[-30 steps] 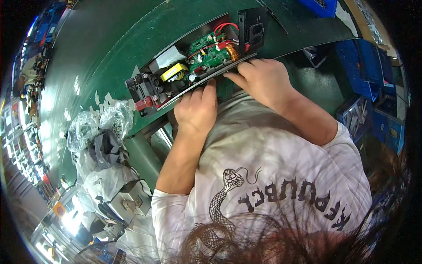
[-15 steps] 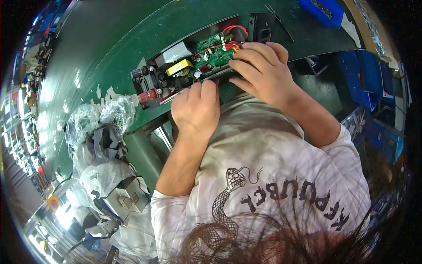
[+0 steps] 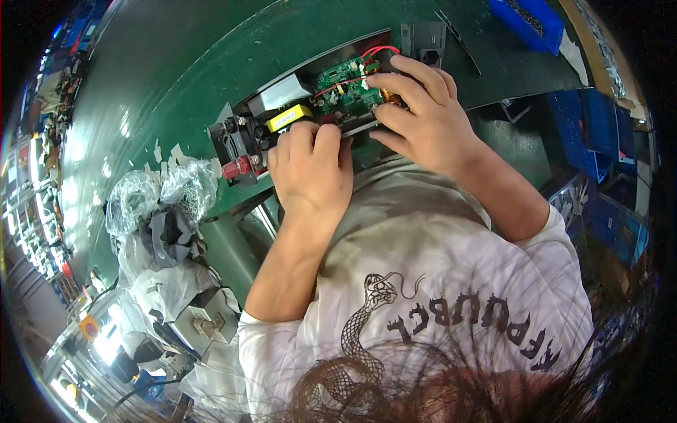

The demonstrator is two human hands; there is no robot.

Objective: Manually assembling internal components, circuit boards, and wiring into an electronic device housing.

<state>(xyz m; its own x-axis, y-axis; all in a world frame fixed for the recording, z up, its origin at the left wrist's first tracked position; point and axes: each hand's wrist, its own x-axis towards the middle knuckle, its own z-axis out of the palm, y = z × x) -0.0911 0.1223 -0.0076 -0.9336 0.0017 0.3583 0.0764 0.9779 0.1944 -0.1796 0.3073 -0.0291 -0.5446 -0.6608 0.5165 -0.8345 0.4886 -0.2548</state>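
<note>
An open power inverter (image 3: 278,95) lies at a slant on the green bench, its long metal case holding a green circuit board (image 3: 335,75), a yellow-wrapped transformer (image 3: 289,118) and a copper coil (image 3: 390,99). A fan and a red terminal (image 3: 236,168) sit at its left end. My left hand (image 3: 310,166) is closed over the near wall, its fingertips hidden inside the case. My right hand (image 3: 430,116) grips the right end, fingers curled over the board by the coil and red wires (image 3: 381,51), thumb at the near wall.
A black end panel with a socket (image 3: 423,46) lies just past the case's right end, beside a thin dark strip (image 3: 458,42). A blue bin (image 3: 525,21) of small parts stands far right. Clear plastic bags (image 3: 166,187) and scraps crowd the left, above a metal box (image 3: 208,321).
My left hand has moved farther over the near wall, toward the transformer. The fingers of my right hand have spread and shifted over the board's right end.
</note>
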